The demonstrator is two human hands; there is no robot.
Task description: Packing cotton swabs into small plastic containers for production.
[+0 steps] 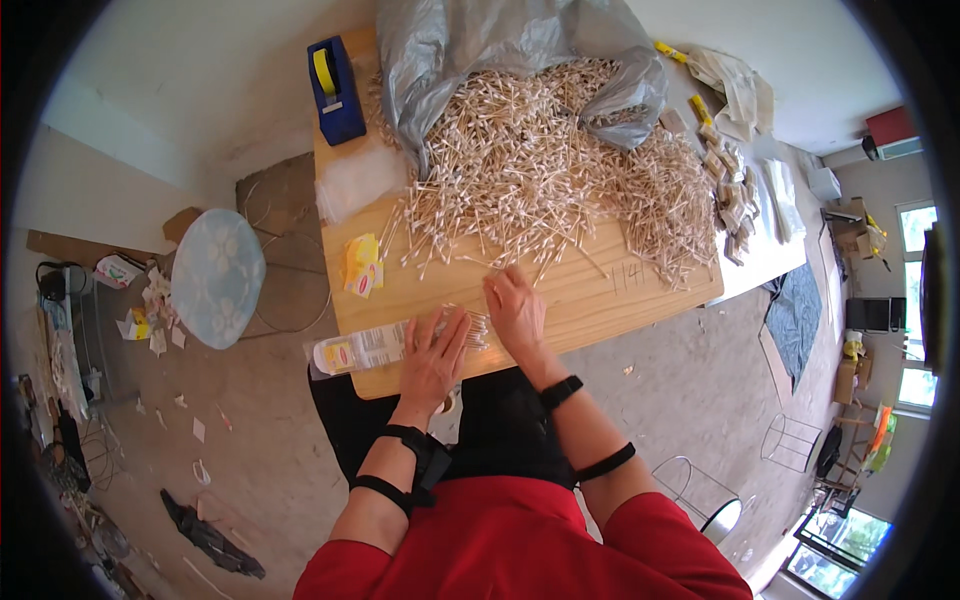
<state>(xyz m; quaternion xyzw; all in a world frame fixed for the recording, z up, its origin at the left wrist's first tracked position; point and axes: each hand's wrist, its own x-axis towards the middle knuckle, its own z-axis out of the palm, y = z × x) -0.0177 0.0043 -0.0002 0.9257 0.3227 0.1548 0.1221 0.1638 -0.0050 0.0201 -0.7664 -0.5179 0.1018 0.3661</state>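
Observation:
A clear plastic packet (383, 344) with a yellow and red label lies along the front edge of the wooden table (580, 310). My left hand (434, 358) rests flat over it, fingers stretched out. Cotton swabs (479, 328) stick out from the packet's right end, beside my left fingertips. Just right of them is my right hand (517, 312), its fingers curled and pinched together; whatever they hold is too small to tell. Beyond both hands spreads a large heap of loose cotton swabs (510, 170), spilling from a grey plastic bag (430, 50).
A blue tape dispenser (343, 115), clear plastic sleeves (362, 182) and yellow label cards (361, 264) occupy the table's left side. Bundled packs (735, 200) are stacked at the right. A round stool (217, 278) stands left of the table; another stool (722, 520) is behind at right.

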